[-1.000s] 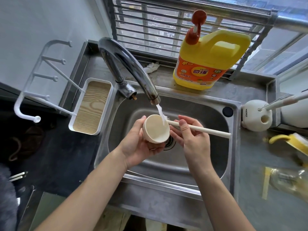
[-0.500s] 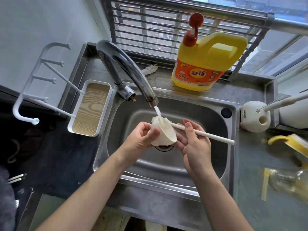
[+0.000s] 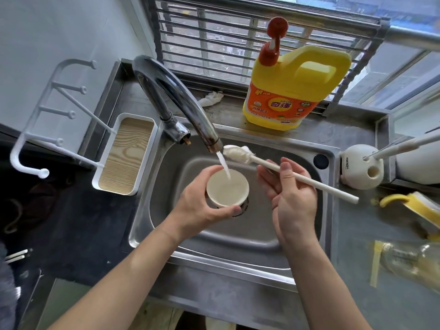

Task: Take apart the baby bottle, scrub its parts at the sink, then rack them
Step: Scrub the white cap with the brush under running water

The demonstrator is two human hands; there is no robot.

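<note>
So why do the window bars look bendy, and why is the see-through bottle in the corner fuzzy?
Head view: its wide-angle lens bows straight lines near the edges, so the window bars curve; the clear bottle sits at the frame's edge, where the picture goes soft; daylight leaves a bright streak on the tap.

One head-worn view is taken from close above the fingers (image 3: 285,168), angled forward and down; the sink (image 3: 214,241) is framed beneath them.
</note>
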